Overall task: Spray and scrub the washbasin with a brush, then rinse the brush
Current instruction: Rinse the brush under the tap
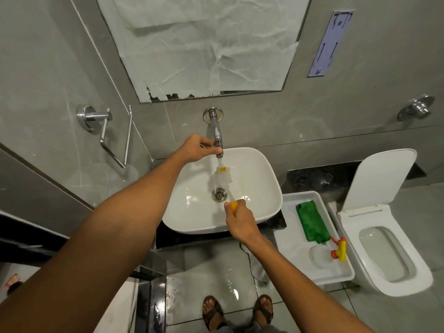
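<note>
A white washbasin sits on a dark counter below a chrome wall tap. My left hand grips the tap's lever near the spout. Water runs from the spout onto the white bristles of a brush, which has an orange tip and an orange handle. My right hand holds that handle at the basin's front rim, and the bristle head hangs just above the drain. A spray bottle with a yellow and red trigger lies in a white tray to the right.
A folded green cloth lies in the tray beside the bottle. A white toilet with its lid up stands at the right. A chrome holder projects from the left wall. The floor tiles below are wet, and my sandalled feet stand there.
</note>
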A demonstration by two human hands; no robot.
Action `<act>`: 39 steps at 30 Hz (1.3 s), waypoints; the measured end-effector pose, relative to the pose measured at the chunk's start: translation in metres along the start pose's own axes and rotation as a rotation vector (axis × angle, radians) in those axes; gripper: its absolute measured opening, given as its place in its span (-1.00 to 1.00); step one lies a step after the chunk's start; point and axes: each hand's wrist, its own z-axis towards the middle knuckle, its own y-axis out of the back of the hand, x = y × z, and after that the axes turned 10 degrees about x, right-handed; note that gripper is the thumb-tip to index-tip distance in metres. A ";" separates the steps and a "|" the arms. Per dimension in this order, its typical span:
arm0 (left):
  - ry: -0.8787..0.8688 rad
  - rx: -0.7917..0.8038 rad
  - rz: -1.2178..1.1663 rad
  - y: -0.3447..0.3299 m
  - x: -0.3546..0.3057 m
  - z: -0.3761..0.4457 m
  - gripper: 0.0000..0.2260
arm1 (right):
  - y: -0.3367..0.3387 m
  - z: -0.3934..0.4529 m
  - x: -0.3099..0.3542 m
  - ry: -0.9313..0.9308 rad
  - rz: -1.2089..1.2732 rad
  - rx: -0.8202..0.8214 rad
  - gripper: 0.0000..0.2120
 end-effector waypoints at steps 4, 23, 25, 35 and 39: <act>0.015 0.073 -0.047 -0.001 -0.001 0.002 -0.63 | -0.003 0.000 -0.002 0.024 0.028 -0.014 -0.70; 0.027 0.035 -0.132 -0.012 0.003 0.002 -0.67 | 0.006 0.016 -0.011 -0.315 1.317 0.234 -0.67; 0.025 0.025 -0.131 -0.013 0.003 0.001 -0.66 | -0.002 0.014 -0.008 -0.190 0.840 0.039 -0.67; 0.012 0.016 -0.168 -0.017 0.004 0.000 -0.65 | 0.002 0.010 -0.001 -0.285 1.369 0.271 -0.67; -0.009 0.013 -0.173 -0.018 0.005 -0.001 -0.66 | 0.013 0.008 -0.009 -0.312 1.924 0.514 -0.65</act>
